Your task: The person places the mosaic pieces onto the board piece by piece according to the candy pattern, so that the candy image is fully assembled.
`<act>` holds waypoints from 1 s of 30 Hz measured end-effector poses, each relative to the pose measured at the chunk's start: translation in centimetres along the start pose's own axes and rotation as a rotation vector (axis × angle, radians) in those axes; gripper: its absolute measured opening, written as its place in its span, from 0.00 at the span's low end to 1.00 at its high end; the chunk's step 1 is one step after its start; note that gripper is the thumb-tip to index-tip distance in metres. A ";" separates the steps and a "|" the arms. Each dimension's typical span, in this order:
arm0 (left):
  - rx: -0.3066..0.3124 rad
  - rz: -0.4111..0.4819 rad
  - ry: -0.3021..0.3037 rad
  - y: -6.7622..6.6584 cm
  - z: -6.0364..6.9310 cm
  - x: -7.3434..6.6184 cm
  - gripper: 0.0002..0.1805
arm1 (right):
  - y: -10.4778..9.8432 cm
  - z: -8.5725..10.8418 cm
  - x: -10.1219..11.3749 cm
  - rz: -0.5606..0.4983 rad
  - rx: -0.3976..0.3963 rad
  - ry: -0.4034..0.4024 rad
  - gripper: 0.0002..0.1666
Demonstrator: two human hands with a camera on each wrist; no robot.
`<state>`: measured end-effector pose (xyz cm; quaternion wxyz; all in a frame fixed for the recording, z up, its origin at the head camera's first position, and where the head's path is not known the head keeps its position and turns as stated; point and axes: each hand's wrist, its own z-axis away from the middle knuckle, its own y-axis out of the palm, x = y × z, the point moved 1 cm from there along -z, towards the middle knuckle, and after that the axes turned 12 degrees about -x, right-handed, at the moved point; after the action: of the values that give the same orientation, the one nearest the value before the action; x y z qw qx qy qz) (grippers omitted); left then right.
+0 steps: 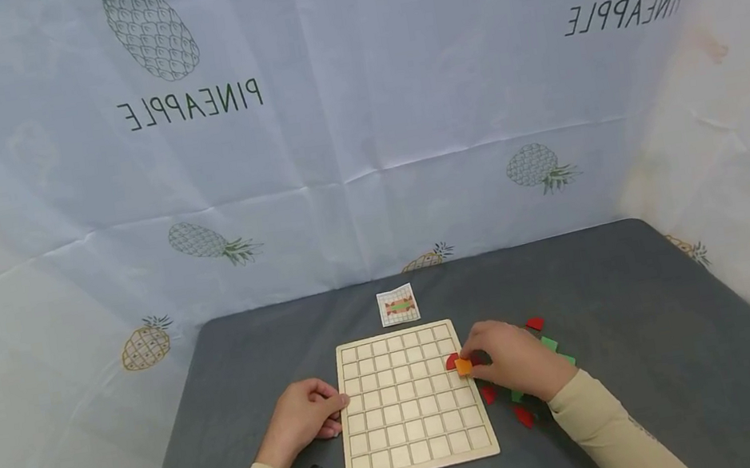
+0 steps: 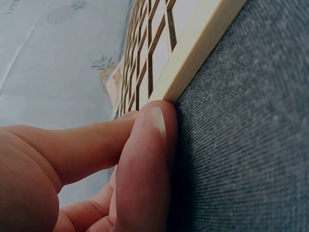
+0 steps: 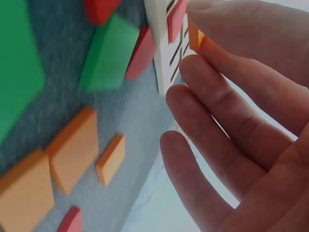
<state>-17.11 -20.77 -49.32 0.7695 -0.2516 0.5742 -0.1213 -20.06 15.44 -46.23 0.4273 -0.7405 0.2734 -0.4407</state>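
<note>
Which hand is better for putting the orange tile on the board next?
Probably the right hand: it pinches the orange tile by the right edge of the wooden grid board. The left hand grips the board's left edge, across from the tile.

The dark grey table (image 1: 650, 322) has rounded far corners. Behind the table hangs a pale, creased cloth (image 1: 407, 59), with more white fabric (image 1: 19, 384) along the table's left side. High above the table's far edge, a large grey pineapple print (image 1: 152, 33) sits over mirrored PINEAPPLE lettering (image 1: 190, 105). A partly hidden orange pineapple print (image 1: 423, 260) meets that edge; left of the table shows a whole orange pineapple (image 1: 145, 347).
</note>
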 end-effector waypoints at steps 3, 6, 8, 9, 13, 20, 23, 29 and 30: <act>-0.006 -0.005 0.002 0.0 0.0 0.0 0.11 | 0.3 0.0 0.5 -0.008 0.010 -0.017 0.12; -0.015 -0.007 -0.001 0.1 0.0 0.0 0.11 | 0.6 -0.1 0.6 -0.016 0.009 -0.052 0.11; -0.017 -0.006 0.000 0.1 0.0 0.0 0.11 | 0.7 -0.2 0.7 -0.021 0.006 -0.078 0.11; -0.017 -0.006 0.000 0.1 0.1 0.0 0.11 | 0.8 -0.2 0.8 -0.023 0.007 -0.084 0.11; -0.012 -0.005 -0.003 0.0 0.2 0.1 0.11 | 1.2 0.0 1.0 -0.032 0.021 -0.087 0.11; -0.006 0.004 0.012 -0.2 0.3 0.0 0.12 | 1.2 0.1 1.1 -0.022 0.033 -0.046 0.14; -0.005 0.009 0.019 -0.2 0.3 -0.1 0.13 | 1.0 0.0 1.1 -0.004 0.022 -0.044 0.14; -0.010 0.003 0.020 -0.2 0.4 -0.1 0.13 | 1.3 0.0 0.9 -0.003 0.006 -0.072 0.11; -0.011 0.002 0.019 -0.2 0.4 0.0 0.13 | 1.4 0.0 0.9 -0.003 0.005 -0.076 0.11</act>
<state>-16.77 -20.80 -49.11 0.7628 -0.2541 0.5824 -0.1195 -19.64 14.06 -47.07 0.4386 -0.7559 0.2550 -0.4137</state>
